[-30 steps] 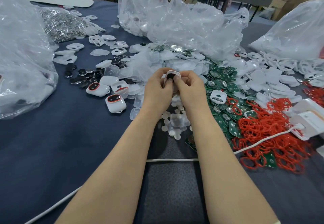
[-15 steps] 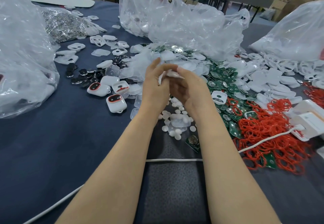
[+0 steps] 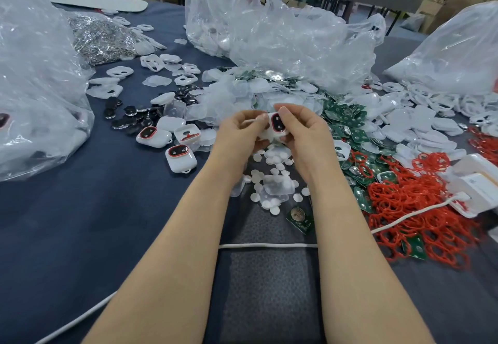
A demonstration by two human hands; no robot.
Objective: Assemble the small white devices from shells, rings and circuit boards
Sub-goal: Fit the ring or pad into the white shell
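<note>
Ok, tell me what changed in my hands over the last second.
Half a second ago the left hand was spread open; now both it and the right hand grip the white device, turned so its red-ringed dark face points at the camera. The finished devices on the left, red rings and circuit boards stayed put.

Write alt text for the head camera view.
A left hand and right hand hold a small white device over a blue table. White shells, red rings, green circuit boards and clear plastic bags lie around.
</note>
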